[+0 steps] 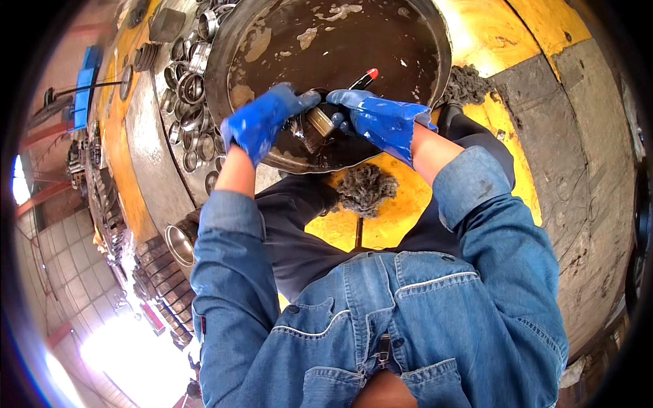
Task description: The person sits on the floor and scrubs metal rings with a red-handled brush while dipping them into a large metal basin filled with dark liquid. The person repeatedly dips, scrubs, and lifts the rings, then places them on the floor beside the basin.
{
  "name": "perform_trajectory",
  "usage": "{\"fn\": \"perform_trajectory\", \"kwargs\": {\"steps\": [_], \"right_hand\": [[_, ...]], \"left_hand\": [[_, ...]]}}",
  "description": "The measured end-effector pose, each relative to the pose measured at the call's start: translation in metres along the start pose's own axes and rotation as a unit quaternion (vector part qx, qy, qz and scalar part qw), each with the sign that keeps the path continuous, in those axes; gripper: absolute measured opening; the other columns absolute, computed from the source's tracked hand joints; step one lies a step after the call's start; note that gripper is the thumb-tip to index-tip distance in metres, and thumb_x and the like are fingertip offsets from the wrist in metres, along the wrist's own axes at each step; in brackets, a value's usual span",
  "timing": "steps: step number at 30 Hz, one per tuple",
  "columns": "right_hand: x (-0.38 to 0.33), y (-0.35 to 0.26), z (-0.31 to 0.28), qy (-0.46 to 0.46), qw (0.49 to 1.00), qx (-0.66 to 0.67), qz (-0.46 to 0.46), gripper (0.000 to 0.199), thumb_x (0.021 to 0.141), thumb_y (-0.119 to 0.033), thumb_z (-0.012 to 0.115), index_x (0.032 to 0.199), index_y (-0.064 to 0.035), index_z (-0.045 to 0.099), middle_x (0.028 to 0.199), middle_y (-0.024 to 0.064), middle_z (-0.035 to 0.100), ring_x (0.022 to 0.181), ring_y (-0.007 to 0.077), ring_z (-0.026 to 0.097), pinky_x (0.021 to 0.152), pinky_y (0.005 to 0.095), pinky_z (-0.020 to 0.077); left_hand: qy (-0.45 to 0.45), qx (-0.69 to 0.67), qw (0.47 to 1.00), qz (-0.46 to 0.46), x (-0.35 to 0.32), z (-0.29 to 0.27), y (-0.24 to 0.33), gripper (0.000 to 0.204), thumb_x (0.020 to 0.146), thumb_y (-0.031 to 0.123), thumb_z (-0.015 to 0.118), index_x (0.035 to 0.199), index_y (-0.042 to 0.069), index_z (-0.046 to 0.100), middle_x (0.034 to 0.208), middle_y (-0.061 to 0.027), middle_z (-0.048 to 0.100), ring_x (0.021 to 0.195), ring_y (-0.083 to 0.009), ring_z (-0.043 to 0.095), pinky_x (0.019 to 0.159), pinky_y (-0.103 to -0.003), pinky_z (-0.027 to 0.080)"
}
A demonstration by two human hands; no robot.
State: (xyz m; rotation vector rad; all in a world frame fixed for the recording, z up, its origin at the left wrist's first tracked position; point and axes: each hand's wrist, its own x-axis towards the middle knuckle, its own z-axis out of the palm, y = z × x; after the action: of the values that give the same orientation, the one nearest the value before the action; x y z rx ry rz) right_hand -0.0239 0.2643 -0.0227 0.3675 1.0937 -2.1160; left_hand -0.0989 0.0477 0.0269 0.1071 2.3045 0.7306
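Observation:
Both my hands wear blue rubber gloves and are over the near side of a large round metal basin [219,64] of dark, oily-looking liquid [340,47]. My right hand [381,115] is closed around a paintbrush [320,122] with a black, red-tipped handle, a metal ferrule and dark wet bristles. The bristles point down and to the left, toward my left hand. My left hand [269,115] is closed at the edge of a dark rounded piece beside the brush; the gloves and brush hide most of that piece.
Many metal rings [190,88] lie heaped left of the basin. One grey wad of fibre [367,190] sits between my legs, and another wad [466,85] lies by the basin's right side. A larger metal cylinder [180,245] is beside my left arm. The floor [503,41] is yellow.

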Motion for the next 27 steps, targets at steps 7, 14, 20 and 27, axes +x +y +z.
{"fn": "perform_trajectory", "kwargs": {"steps": [7,14,20,27], "right_hand": [[0.007,0.010,0.019,0.088,0.788,-0.593,-0.139,0.043,0.090,-0.046,0.068,0.111,-0.0100,0.076,0.092,0.0197,0.074,0.089,0.0368,0.072,0.082,0.0448,0.0554],[-0.007,-0.007,0.007,0.045,0.910,-0.402,-0.086,0.038,0.093,-0.040,0.065,0.101,-0.0039,0.075,0.085,0.0165,0.074,0.079,0.0309,0.071,0.075,0.0417,0.0526],[0.003,0.011,0.007,-0.022,0.999,0.036,-0.033,0.028,0.103,-0.033,0.060,0.092,-0.0102,0.074,0.076,0.0001,0.067,0.062,0.0096,0.057,0.059,0.0268,0.0440],[0.007,-0.004,0.016,0.089,0.846,-0.521,-0.071,0.045,0.096,-0.047,0.062,0.108,-0.0059,0.077,0.094,0.0189,0.077,0.090,0.0353,0.074,0.082,0.0428,0.0565]], "left_hand": [[-0.035,-0.051,0.998,0.022,0.013,-0.006,0.020,0.056,0.099,0.046,0.073,0.126,-0.003,0.072,0.112,-0.0130,0.077,0.100,-0.0182,0.068,0.094,-0.030,0.049],[0.053,-0.131,0.987,-0.071,-0.033,0.023,0.003,0.053,0.097,0.047,0.075,0.117,-0.002,0.074,0.091,-0.0072,0.074,0.079,-0.0152,0.065,0.067,-0.034,0.053],[0.292,-0.130,0.947,-0.002,-0.043,0.087,-0.055,0.052,0.095,0.044,0.075,0.118,-0.002,0.073,0.101,-0.0184,0.078,0.093,-0.0262,0.076,0.084,-0.038,0.057],[0.278,-0.061,0.958,-0.024,-0.037,0.077,-0.046,0.041,0.099,0.036,0.074,0.113,-0.002,0.074,0.084,-0.0048,0.073,0.073,-0.0123,0.064,0.066,-0.031,0.052]]}}
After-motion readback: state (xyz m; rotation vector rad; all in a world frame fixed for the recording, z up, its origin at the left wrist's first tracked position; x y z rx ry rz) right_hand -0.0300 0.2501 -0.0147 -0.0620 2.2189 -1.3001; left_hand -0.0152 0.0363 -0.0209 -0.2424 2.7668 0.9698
